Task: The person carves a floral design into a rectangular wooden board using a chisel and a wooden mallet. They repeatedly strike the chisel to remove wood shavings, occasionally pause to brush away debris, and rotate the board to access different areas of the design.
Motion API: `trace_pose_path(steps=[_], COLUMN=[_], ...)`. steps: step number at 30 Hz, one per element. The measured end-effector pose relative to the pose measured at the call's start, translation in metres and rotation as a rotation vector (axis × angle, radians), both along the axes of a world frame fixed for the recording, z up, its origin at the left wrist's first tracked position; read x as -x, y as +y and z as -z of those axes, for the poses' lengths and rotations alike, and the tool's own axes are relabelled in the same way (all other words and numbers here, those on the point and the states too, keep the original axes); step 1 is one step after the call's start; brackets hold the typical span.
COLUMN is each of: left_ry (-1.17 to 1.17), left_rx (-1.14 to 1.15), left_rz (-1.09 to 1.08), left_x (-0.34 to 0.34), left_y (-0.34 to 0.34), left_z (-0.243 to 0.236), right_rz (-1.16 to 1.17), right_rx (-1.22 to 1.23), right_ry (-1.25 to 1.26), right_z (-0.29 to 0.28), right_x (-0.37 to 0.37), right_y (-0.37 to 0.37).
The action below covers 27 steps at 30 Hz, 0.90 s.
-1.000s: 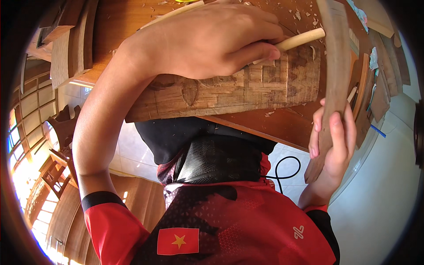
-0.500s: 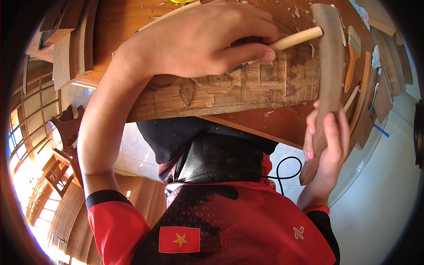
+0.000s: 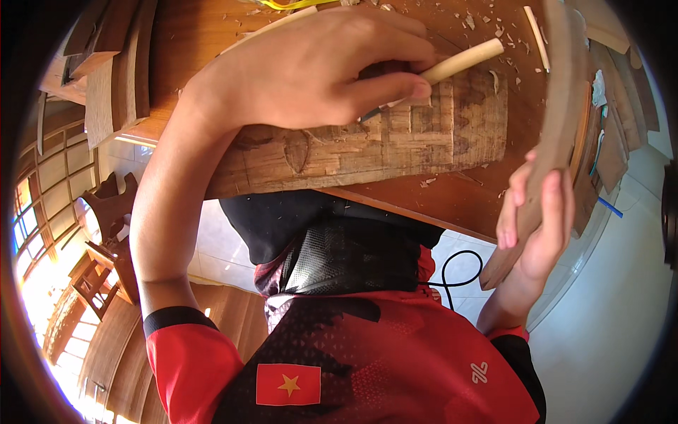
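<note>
My left hand (image 3: pixel 332 67) is closed round a chisel (image 3: pixel 466 59), whose pale round wooden handle points up to the right. Its dark blade slants down and is mostly covered by my fingers, its edge near the top of a rough brown wood block (image 3: pixel 339 152). Straight cuts and shallow notches mark the block's surface. On the right, my right hand (image 3: pixel 538 212) grips the lower part of a long flat wooden bar (image 3: pixel 561 99), used end out of view at the top. The bar stands apart from the chisel handle.
Wood shavings (image 3: pixel 470 21) lie across the reddish-brown table (image 3: pixel 438 208). A thin pale stick (image 3: pixel 537 39) rests beyond the block. Boards are stacked at the far left (image 3: pixel 116 78) and along the right side (image 3: pixel 611 134). A black cable (image 3: pixel 446 283) loops below the table edge.
The wooden bar and my right hand have swung to the right, away from the chisel handle's end. My left hand and the chisel have shifted only slightly.
</note>
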<state>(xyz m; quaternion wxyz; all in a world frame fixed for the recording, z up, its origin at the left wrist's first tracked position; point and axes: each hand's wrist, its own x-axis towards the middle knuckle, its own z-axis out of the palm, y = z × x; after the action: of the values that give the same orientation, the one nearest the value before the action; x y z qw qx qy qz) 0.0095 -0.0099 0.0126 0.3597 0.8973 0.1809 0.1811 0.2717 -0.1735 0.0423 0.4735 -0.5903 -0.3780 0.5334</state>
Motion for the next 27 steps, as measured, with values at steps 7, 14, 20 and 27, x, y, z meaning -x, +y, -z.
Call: trace_pose_path(steps=[7, 14, 20, 27], left_ry=[0.074, -0.066, -0.143, -0.190], left_rx=[0.056, 0.260, 0.335, 0.323], left_rz=[-0.028, -0.066, 0.033, 0.066], left_x=[0.005, 0.012, 0.010, 0.009], left_y=[-0.002, 0.001, 0.005, 0.008], left_z=[-0.004, 0.005, 0.008, 0.014], right_rz=[-0.022, -0.122, -0.126, -0.132], right_rx=[0.018, 0.070, 0.058, 0.048], right_ry=[-0.033, -0.069, -0.096, -0.105], right_z=[-0.009, -0.006, -0.009, -0.008], right_x=[-0.004, 0.006, 0.002, 0.000], right_y=[0.007, 0.008, 0.009, 0.009])
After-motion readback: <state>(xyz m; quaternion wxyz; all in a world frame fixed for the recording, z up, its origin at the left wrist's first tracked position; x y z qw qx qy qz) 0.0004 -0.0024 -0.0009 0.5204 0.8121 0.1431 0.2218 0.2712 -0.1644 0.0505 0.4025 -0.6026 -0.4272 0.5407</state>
